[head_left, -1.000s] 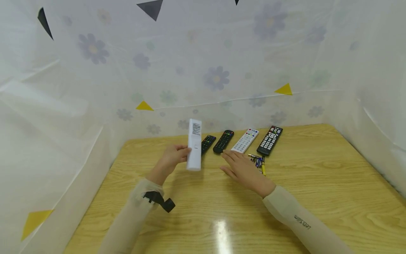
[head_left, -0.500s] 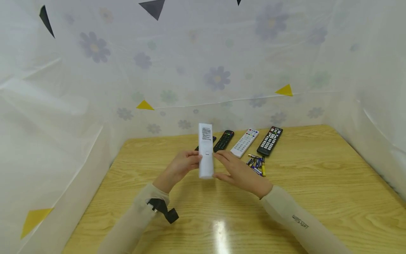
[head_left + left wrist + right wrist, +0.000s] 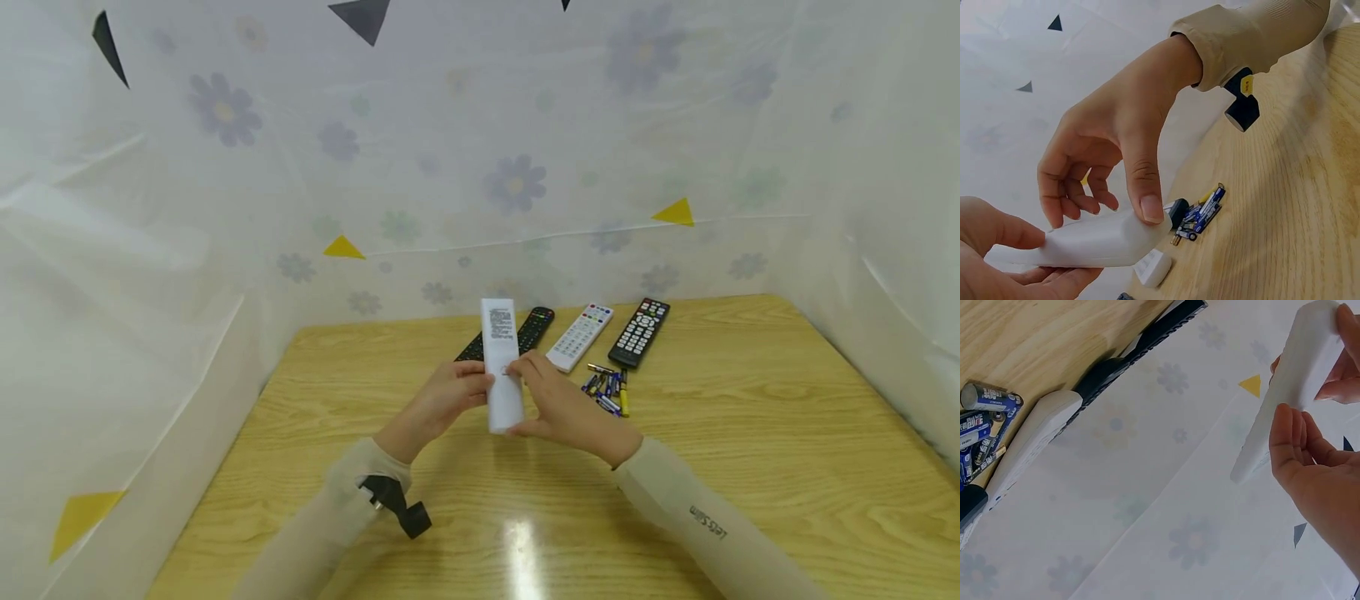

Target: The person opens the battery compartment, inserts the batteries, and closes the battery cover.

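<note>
The left hand [image 3: 442, 402] pinches a long, white plastic remote control [image 3: 500, 333] above the surface [image 3: 787, 400]; the right hand [image 3: 573, 410], just opposite, grips its back and near end. Bracing seems the current step; the next move likely calls for steady left support.

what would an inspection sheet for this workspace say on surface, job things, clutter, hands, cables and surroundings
Surface: wood-grain table, light glare near the front.
Job's things: held white remote, printed back showing; loose batteries piled on the table.
Clutter: two dark remotes, partly hidden; a second white remote and a black remote, both buttons up.
Hands: left hand grips that remote's side; right hand touches its back and lower end.
Cables: nothing seen.
Surroundings: flower-printed pale sheet.
</note>
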The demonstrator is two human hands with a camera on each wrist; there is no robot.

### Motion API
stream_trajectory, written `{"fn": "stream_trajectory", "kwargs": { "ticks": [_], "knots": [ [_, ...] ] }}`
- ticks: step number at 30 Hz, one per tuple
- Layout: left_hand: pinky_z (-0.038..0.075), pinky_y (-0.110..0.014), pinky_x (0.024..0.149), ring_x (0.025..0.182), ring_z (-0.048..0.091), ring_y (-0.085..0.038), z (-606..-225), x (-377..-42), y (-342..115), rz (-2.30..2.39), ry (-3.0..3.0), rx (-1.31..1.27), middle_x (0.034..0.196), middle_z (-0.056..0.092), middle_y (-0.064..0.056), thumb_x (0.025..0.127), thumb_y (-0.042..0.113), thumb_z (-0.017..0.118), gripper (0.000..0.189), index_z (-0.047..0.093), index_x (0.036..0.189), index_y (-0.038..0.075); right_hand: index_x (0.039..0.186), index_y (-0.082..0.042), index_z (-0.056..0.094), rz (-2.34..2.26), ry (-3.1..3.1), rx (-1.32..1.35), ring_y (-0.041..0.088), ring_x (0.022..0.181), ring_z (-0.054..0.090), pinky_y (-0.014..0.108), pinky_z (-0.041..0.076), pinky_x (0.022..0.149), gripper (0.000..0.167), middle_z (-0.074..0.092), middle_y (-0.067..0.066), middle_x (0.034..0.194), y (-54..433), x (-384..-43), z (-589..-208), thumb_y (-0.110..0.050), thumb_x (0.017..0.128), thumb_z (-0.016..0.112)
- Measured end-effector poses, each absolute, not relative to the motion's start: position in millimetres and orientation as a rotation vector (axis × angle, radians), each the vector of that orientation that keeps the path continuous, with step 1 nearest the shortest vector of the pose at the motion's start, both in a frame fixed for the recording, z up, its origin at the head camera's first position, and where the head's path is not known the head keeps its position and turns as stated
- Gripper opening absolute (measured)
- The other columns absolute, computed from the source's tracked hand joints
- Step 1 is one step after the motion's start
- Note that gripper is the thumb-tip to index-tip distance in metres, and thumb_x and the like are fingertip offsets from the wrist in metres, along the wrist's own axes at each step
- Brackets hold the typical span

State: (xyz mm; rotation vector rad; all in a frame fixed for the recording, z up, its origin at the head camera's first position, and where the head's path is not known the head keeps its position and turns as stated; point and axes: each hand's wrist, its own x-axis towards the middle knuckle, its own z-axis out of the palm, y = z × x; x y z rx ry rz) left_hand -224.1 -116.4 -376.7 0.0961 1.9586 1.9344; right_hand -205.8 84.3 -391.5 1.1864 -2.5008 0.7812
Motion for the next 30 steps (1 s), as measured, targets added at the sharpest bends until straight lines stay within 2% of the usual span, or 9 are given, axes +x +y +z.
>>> {"fn": "stream_trajectory", "kwargs": {
  "ticks": [8, 13, 30],
  "knots": [
    [0.054, -0.037, 0.089, 0.099, 0.064, -0.023, -380.1, -219.9, -112.1, 1.972, 1.977, 0.079, 0.121, 0.059, -0.027, 0.100, 0.010, 0.052, 0.036, 0.052, 0.129, -0.011, 0.122, 0.002, 0.042, 0.872, -2.593, 1.149, 0.019, 0.097, 0.047, 0.032, 0.050, 0.081, 0.073, 0.046, 0.011, 0.113, 80.6, -203.6, -392.8, -0.022, 0.070, 0.087],
    [0.054, -0.037, 0.089, 0.102, 0.064, -0.026, -379.2, -219.0, -108.9, 1.986, 1.996, 0.071, 0.121, 0.059, -0.027, 0.100, 0.010, 0.052, 0.035, 0.053, 0.128, -0.011, 0.118, 0.001, 0.043, 0.928, -2.616, 1.088, 0.017, 0.090, 0.046, 0.030, 0.048, 0.074, 0.071, 0.045, 0.008, 0.104, 77.3, -202.2, -390.5, -0.023, 0.069, 0.088],
    [0.054, -0.038, 0.089, 0.104, 0.064, -0.030, -377.8, -218.4, -103.4, 2.009, 2.037, 0.034, 0.118, 0.061, -0.026, 0.100, 0.009, 0.053, 0.033, 0.054, 0.127, -0.010, 0.111, 0.000, 0.039, 0.970, -2.643, 0.966, 0.018, 0.084, 0.049, 0.032, 0.048, 0.070, 0.073, 0.046, 0.009, 0.100, 69.8, -199.2, -384.3, -0.014, 0.062, 0.091]
  ]
}}
